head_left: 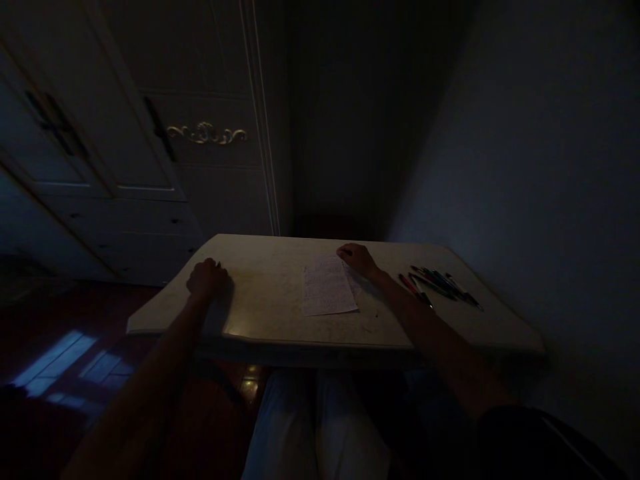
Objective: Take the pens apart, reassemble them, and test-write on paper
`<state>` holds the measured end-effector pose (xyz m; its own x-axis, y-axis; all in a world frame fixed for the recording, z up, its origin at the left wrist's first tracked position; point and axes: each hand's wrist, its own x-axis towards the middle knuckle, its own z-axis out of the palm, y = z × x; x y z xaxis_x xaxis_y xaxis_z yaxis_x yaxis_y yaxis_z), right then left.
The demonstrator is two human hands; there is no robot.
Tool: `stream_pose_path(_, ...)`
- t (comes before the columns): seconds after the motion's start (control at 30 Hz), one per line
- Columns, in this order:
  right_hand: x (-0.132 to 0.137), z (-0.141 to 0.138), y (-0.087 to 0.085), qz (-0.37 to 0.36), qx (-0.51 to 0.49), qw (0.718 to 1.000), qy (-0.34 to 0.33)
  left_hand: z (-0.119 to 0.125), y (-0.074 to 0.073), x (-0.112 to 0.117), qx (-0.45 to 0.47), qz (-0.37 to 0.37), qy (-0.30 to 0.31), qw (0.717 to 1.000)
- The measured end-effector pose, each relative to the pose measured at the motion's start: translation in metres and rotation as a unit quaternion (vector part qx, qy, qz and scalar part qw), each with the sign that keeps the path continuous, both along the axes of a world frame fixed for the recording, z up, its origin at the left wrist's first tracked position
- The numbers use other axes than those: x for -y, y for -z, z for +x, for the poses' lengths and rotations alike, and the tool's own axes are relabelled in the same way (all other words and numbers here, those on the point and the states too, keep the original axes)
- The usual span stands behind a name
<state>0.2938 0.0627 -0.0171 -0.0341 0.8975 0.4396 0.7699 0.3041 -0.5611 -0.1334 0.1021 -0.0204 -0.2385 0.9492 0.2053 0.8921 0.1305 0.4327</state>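
Note:
A sheet of paper (329, 287), covered in faint lines or writing, lies near the middle of a pale tabletop (265, 287). Its upper right corner meets my right hand (357, 259), whose fingers are pinched together there. Part of another sheet seems to show along its right side. Over the left end of the table, my left hand (206, 277) is closed in a fist. A tiny dark shape shows at its fingers, too dim to name. Right of my right forearm lies a loose group of pens (440, 283), dark ones and a red one.
A tall wardrobe (215, 193) with dark handles and a gilt ornament (206, 133) stands beyond the table on the left. A plain wall (525, 200) borders the right side. My legs (320, 427) are under the front edge. The room is very dim.

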Motion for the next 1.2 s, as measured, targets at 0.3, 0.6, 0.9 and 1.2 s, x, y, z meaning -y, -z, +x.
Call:
stream_pose_path(0.3, -0.018, -0.047, 0.027, -0.023, -0.160, 0.986, -0.048, 0.080, -0.001, 0.004, 0.171, -0.014, 0.170, 0.970)
stream_pose_path(0.6, -0.013, -0.038, 0.030, -0.020, -0.318, 0.948, -0.017, 0.213, 0.007, -0.003, 0.638, -0.099, 0.274, 0.712)
stream_pose_path(0.9, -0.006, -0.043, 0.037, 0.014, -0.207, 0.977, -0.056, 0.195, 0.015, -0.030, 0.699, -0.062, 0.264, 0.662)
stream_pose_path(1.2, -0.006, -0.042, 0.037, 0.101, -0.044, 0.988, -0.110, 0.213, 0.021, -0.010, 0.540, -0.071, 0.402, 0.736)
